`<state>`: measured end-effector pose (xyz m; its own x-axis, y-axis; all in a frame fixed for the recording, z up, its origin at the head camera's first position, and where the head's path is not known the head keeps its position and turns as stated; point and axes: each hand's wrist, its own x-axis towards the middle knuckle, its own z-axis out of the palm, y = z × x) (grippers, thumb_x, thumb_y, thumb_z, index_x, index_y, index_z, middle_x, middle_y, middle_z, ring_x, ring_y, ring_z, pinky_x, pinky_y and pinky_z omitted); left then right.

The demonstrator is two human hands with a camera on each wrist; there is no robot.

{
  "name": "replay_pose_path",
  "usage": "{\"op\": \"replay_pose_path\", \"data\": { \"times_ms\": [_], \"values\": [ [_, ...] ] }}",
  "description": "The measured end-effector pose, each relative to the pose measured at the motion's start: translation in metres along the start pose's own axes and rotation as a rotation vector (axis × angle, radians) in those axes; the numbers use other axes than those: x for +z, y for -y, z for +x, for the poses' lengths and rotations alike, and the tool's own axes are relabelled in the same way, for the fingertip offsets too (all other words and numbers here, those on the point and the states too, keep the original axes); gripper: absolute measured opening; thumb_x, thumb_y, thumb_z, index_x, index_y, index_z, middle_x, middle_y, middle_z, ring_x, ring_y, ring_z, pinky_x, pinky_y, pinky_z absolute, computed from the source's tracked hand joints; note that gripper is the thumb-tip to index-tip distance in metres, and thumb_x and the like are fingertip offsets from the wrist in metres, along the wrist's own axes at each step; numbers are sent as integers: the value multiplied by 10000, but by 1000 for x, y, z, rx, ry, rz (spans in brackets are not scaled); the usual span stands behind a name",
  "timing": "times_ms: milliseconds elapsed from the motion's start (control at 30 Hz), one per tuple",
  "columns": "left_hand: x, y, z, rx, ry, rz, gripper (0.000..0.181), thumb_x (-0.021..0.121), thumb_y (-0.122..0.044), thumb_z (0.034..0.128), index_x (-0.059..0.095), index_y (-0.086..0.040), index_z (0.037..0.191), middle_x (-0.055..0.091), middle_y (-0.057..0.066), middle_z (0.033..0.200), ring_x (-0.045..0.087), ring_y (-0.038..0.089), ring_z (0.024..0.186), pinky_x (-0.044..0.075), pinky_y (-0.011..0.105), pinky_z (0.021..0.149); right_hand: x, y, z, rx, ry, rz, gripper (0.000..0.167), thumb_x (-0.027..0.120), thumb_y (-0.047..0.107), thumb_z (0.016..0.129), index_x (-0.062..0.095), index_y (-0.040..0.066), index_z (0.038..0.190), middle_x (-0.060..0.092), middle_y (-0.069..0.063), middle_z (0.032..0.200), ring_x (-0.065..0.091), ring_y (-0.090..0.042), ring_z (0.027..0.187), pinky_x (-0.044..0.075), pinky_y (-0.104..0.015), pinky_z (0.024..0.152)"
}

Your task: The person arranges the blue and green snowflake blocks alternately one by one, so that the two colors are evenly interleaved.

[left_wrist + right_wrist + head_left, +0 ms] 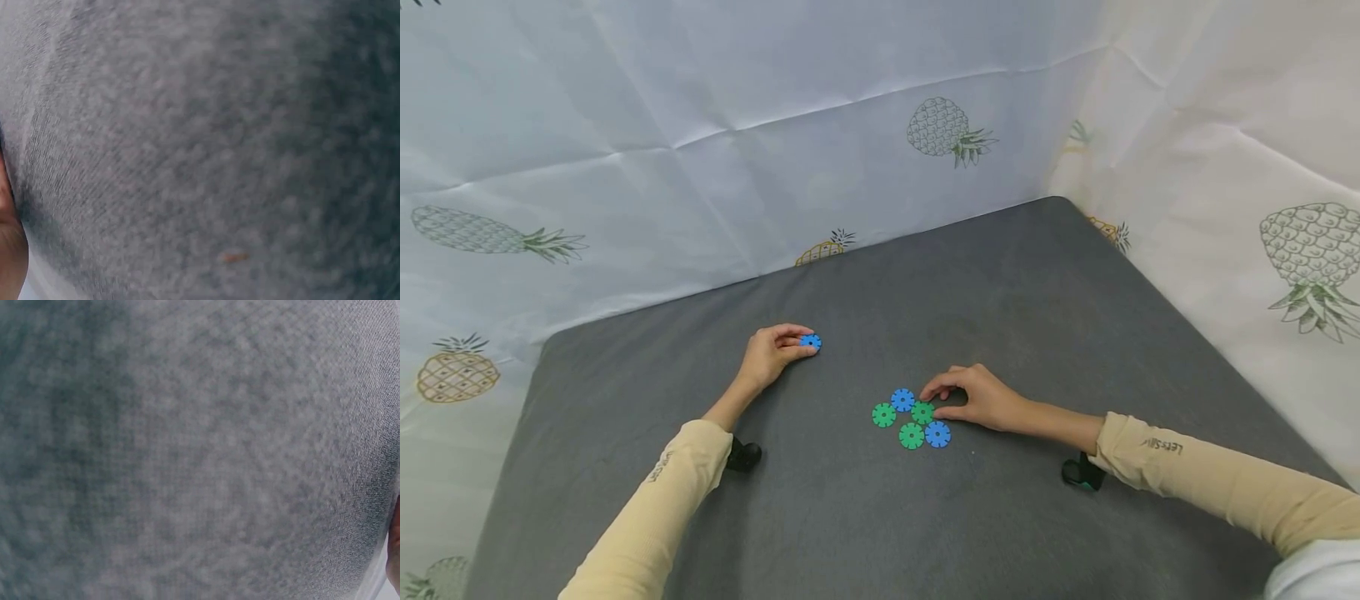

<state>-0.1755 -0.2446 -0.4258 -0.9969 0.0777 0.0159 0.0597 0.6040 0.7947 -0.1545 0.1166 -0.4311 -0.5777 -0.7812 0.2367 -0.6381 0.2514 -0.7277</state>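
In the head view, my left hand pinches a blue notched plastic disc between thumb and fingers, at the table's left-centre. My right hand is at a small cluster of flat discs, its thumb and forefinger at the edges of a green notched disc. Around that one lie a blue disc, another green disc, a third green disc and one more blue disc. The wrist views show only a sliver of each hand, and no discs.
A dark grey cloth covers the table. White curtains printed with pineapples stand behind it and along the right side. Dark wrist-worn devices hang under both forearms, the left device and the right device.
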Motion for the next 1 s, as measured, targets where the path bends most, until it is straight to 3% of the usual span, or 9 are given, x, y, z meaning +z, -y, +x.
{"op": "replay_pose_path", "data": {
  "times_ms": [200, 567, 833, 1000],
  "values": [
    [4, -3, -1, 83, -34, 91, 295, 794, -111, 785, 732, -7, 1055, 610, 145, 1014, 615, 241, 878, 487, 221, 752, 0, 0, 0, -4, -3, -1, 280, 778, 88, 800, 709, 85, 1071, 707, -1, 1007, 609, -130, 874, 500, -260, 770],
    [2, -3, -3, 39, -21, 79, 324, 790, -122, 791, 721, -3, 1085, 606, 165, 1088, 635, 271, 979, 514, 315, 837, 0, 0, 0, 9, 8, -5, 275, 771, 102, 811, 708, 90, 1078, 704, 4, 1016, 606, -130, 876, 497, -264, 777],
    [-5, 1, -2, 18, 40, 16, 366, 771, -103, 804, 695, -17, 1152, 608, 160, 1166, 631, 255, 1031, 506, 221, 824, 0, 0, 0, 8, 10, -7, 274, 769, 108, 814, 706, 88, 1080, 703, 6, 1020, 607, -128, 880, 497, -268, 779],
    [-8, 1, -2, 36, 55, 0, 344, 753, -73, 819, 692, 3, 1150, 627, 174, 1147, 640, 268, 997, 499, 156, 774, 1, 0, 0, 0, 2, -16, 279, 775, 100, 805, 707, 92, 1075, 704, 7, 1016, 606, -127, 875, 498, -265, 773]
  ]
}}
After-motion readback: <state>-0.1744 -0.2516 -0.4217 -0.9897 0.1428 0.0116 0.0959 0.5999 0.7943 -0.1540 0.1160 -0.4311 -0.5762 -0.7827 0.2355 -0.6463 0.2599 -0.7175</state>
